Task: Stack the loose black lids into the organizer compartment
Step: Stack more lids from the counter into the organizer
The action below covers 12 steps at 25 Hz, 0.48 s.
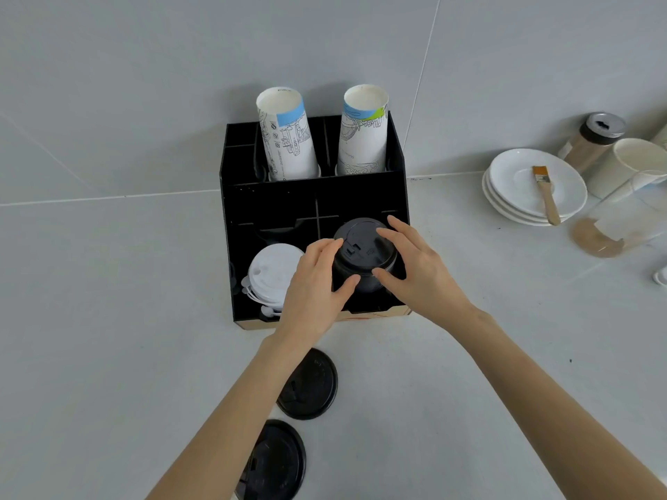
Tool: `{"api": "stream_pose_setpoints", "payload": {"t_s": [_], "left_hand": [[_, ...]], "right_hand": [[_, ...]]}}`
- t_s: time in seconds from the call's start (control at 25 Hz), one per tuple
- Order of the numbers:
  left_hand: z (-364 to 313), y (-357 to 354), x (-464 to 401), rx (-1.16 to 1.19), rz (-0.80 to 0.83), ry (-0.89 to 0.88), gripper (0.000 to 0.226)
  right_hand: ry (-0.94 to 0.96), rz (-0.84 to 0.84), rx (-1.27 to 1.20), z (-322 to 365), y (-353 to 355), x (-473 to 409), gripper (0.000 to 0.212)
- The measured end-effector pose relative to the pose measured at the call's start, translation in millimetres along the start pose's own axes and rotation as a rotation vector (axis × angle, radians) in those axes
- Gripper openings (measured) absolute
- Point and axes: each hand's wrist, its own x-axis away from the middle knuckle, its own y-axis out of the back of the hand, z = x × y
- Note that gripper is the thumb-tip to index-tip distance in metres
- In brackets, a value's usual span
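A black organizer (270, 200) stands against the wall on the counter. A stack of black lids (362, 250) sits in its front right compartment. My left hand (314, 283) grips the stack's left side, thumb at the front. My right hand (415, 268) holds the right side, fingers spread over the top lid. Two loose black lids lie on the counter in front of the organizer, one (312, 386) partly under my left forearm, the other (278, 461) nearer me, also partly covered by that arm.
White lids (274, 270) fill the front left compartment. Two stacks of paper cups (288, 138) stand in the rear compartments. To the right are stacked white saucers (534, 185) with a brush (545, 193), a shaker jar (592, 142), paper cups and a clear container.
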Motion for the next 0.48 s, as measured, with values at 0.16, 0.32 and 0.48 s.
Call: {"api": "stream_pose_setpoints", "payload": {"t_s": [0.16,0.32,0.48], "left_hand": [[1.7,14.0,17.1,0.033,-0.017,0.008,0.046],[9.2,30.7,43.4,0.049,-0.041,0.014,0.041],[26.6,40.9,71.3,0.055,-0.033,0.032,0.039]], "right_hand": [[0.036,-0.049,-0.014,14.6,2.4,12.0,0.051],[0.093,-0.057,-0.032,33.7,-4.5,32.6,0.046],[0.163,-0.023,-0.067,45.0,-22.5,55.3,0.041]]}}
